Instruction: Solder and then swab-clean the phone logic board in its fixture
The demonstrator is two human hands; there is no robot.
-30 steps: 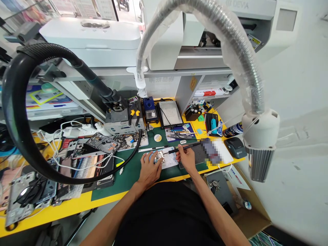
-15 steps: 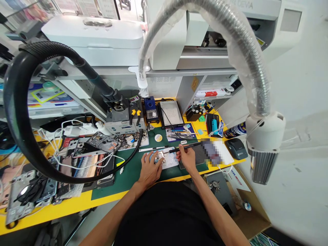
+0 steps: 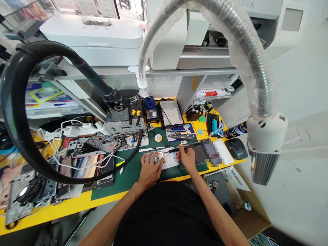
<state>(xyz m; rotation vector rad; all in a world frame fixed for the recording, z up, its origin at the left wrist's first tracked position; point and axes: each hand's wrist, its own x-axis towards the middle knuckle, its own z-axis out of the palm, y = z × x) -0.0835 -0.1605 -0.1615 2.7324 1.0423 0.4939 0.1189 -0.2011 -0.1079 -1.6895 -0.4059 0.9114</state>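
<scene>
The right grip is pinched around a slim black tool, thumb and fingers closed on its shaft. The tool passes through this grip with its long axis nearly sideways, slightly slanted: its tip points left, toward the circuit board, and its rear end runs out to the right and somewhat farther from the person. The board lies left of the right grip, by the tip; whether they touch is too small to tell. The left grip lies over the board's left part with bent, slightly parted fingers; I cannot tell whether it pinches an edge, and the covered board hides its long axis.

Between the two grips, a pale pad extends under the board. A perforated dark mat lies just right of the right grip, then a blurred phone. A green mat spreads left of the left grip, over the yellow table.
</scene>
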